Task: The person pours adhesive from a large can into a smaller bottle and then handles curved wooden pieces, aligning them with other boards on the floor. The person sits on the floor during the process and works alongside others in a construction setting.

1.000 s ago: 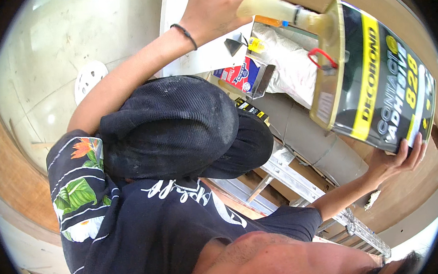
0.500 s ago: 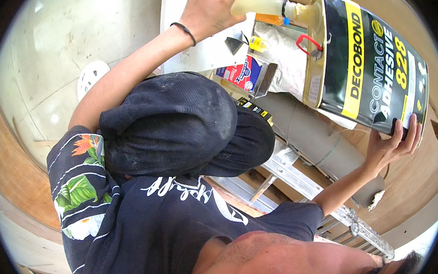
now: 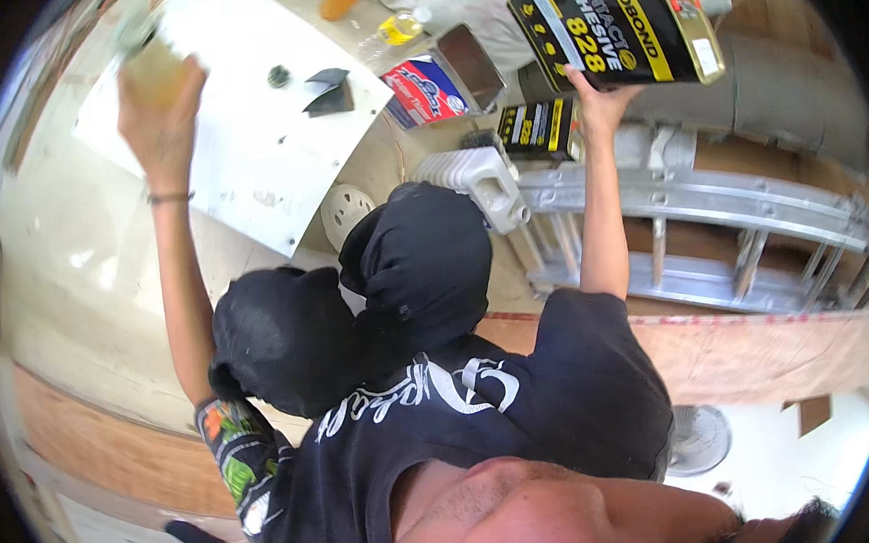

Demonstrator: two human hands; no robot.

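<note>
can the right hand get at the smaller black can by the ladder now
Probably not without letting go first: the right hand is gripping the large black can. Otherwise the smaller black can looks near, just left of that hand in view, though depth is hard to judge.

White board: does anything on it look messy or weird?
Yes. Dark smudges spot the white board, and a small dark lump lies left of a bent dark sheet. They stand out against the white. I can't tell whether anything spilled.
</note>
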